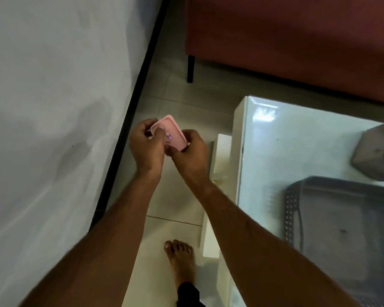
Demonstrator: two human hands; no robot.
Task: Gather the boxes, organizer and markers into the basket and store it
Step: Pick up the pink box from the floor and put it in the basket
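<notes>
While both hands meet in front of the body, a small pink box (172,134) sits clamped between them, held above the tiled floor (164,89) and well off the desk's left edge. Left hand (148,147): fingers curled over the box's left end, thumb lying across its upper face. Right hand (190,151): gripping the box's lower right corner, fingers wrapped beneath. Box tilted, rounded corners, raised rim showing; a small white label with dark marks on its face, text too blurred to read. Cannot tell whether its lid is seated.

Desk (275,151): white, glossy top, its left edge running down the right half of the view. Grey basket (333,229) with a perforated rim rests on the desk near the near right portion, partly cut by the frame. Its inside looks bare as far as visible. A grey boxlike container (372,156) sits just beyond the basket toward the desk's right edge, mostly out of frame; identity uncertain.

Left of the hands, a pale wall (53,107) with a black strip along its base. Red sofa (297,41) on a black leg beyond the desk. One bare foot (181,260) on the floor below the forearms.
</notes>
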